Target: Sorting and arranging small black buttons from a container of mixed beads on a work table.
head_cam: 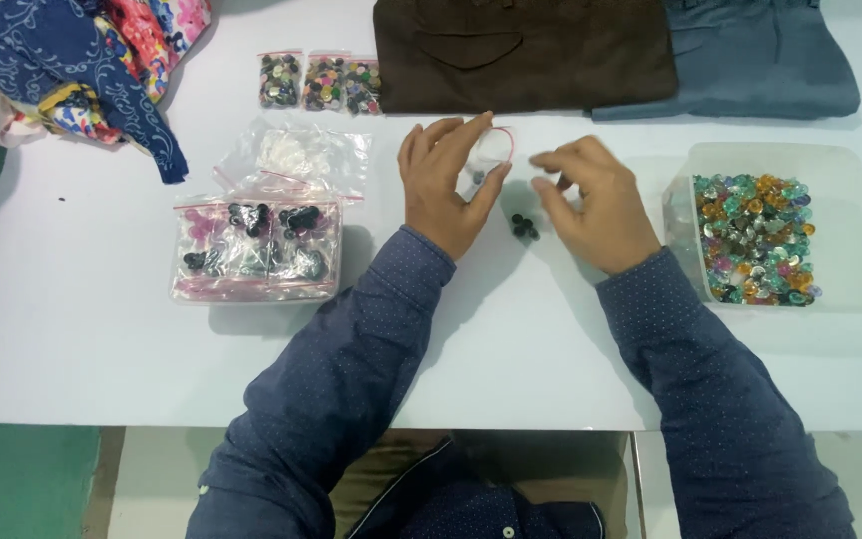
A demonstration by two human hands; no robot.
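Left hand [443,183]: palm down on the white table [511,349], fingers spread and slightly curled. Thumb and forefinger pinch the small clear zip bag [489,158] with the pink seal strip, holding it just above the table surface. The bag sits at the tips of the left fingers, near the lower edge of the brown folded garment [521,50].

Right hand [596,205]: palm down, fingers bent inward toward the bag mouth, fingertips drawn together. Whether a button is held between them cannot be told — the fingertips hide it.

A small cluster of dark buttons [524,227] lies on the table between the two hands, just beside the right thumb and apart from the bag.

Surroundings and clearance:
- Right of the right hand, near the wrist: a clear plastic tub [850,180] of mixed coloured buttons.
- Left of the left forearm: a stack of filled zip bags [256,250] with dark and pink buttons; empty clear bags [301,155] lie behind it.
- Far edge: three small bags of mixed buttons [321,82], the brown garment, and a grey-blue folded garment [750,60].
- Far left corner: a heap of printed fabrics [72,70].

Bare table lies between the forearms and along the near edge — both sleeves cross that edge.
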